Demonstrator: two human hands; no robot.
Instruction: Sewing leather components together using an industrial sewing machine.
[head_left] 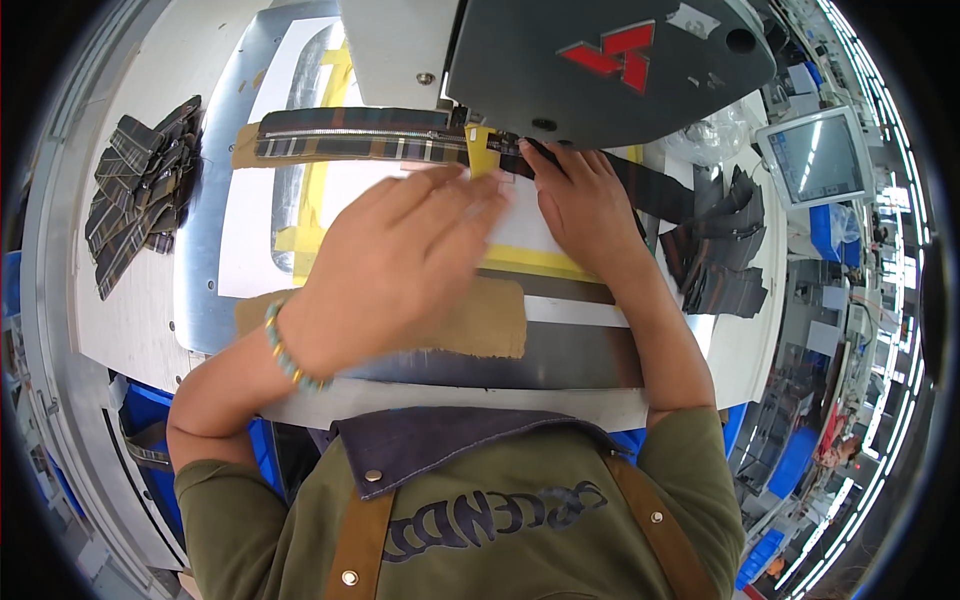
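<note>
My left hand [390,250], motion-blurred, is raised over white sheets with yellow tape [540,258], its fingertips near a yellow tab [483,145] beneath the machine head [600,55]. I cannot tell whether it grips anything. A plaid fabric strip with a metal zipper [360,135] lies crosswise there on a tan board. My right hand [580,205] is at the strip’s right part, fingers bent around a thin dark item I cannot make out, beside a darker fabric length [660,195].
Plaid pieces [140,185] are heaped at left, darker pieces [715,260] at right. Beyond are clear plastic [705,135], a monitor [812,155] and blue bins [795,460]. A tan board [490,310] and metal plate edge [560,365] lie nearest me.
</note>
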